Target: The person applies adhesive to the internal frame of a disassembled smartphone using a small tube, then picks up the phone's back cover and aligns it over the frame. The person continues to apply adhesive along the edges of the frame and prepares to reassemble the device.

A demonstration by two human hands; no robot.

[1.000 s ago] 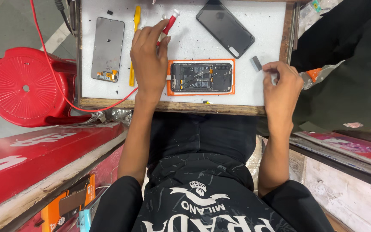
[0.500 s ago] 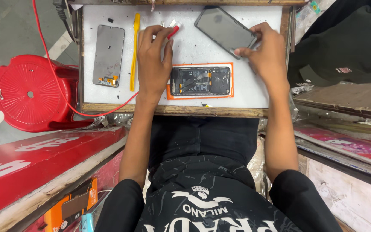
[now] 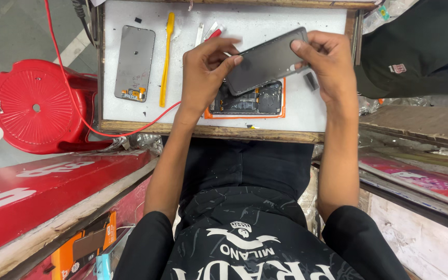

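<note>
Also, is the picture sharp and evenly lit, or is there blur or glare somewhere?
Head view: light is soft and even, shadows weak; the dark screen panel held by the left hand and right hand shows a dull sheen, no hard glare; the white work board looks bright; fingertips slightly soft.

One head-worn camera looks steeply down, close over the small worktable (image 3: 130, 122)
</note>
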